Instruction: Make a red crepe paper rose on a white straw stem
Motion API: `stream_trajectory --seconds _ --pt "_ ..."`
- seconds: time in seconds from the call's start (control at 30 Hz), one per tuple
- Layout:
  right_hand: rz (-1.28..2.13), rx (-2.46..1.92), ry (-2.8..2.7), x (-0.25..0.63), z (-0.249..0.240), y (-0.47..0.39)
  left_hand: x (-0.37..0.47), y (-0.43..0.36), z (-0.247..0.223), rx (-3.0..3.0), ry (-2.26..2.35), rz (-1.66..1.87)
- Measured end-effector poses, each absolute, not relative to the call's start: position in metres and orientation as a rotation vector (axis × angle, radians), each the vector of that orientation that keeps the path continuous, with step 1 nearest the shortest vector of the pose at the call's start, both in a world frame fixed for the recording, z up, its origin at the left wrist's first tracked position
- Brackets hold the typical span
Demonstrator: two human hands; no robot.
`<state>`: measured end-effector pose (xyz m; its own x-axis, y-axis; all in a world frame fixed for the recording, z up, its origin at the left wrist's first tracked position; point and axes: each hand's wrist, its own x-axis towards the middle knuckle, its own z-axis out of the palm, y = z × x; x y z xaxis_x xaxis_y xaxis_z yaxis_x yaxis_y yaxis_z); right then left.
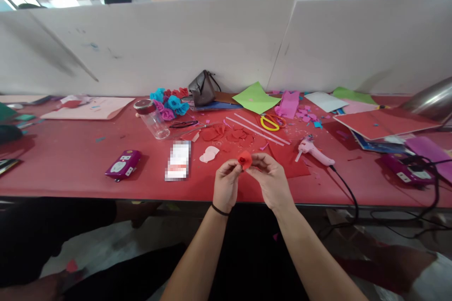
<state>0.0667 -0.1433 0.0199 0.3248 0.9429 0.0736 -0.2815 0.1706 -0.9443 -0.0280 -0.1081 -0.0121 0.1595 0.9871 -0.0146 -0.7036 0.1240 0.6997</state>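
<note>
Between my two hands, just above the table's front edge, is a small red paper flower (pixel 245 160) with a darker rolled centre. My left hand (pixel 226 182) pinches it from the left, thumb and fingers closed. From the right, the fingertips of my right hand (pixel 271 178) are closed on its outer petal. Cut red paper petals (pixel 240 134) lie scattered on the table beyond my hands. A pale pink paper petal piece (pixel 209 154) rests to the left of them. A pink hot glue gun (pixel 316 151) lies on its side to the right, its cable running off the edge.
Yellow-handled scissors (pixel 270 123) and thin glue sticks (pixel 259 129) lie behind the petals. To the left are a phone (pixel 178 161), a clear jar (pixel 152 120) and a purple power box (pixel 123 165). Finished paper flowers (pixel 173 104) sit near the white partition (pixel 148 47). Another person's legs show at lower left.
</note>
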Motion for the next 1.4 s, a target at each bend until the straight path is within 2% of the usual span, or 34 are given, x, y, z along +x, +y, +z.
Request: stream_trajectory --seconds 0.87,1.4 --pt "0.988 -0.922 -1.141 0.094 0.010 -0.151 -0.024 -0.122 0.000 0.778 0.550 1.227" --pt "0.995 -0.944 -1.243 0.097 0.021 -0.159 -0.028 -0.126 0.001 0.856 0.578 1.153"
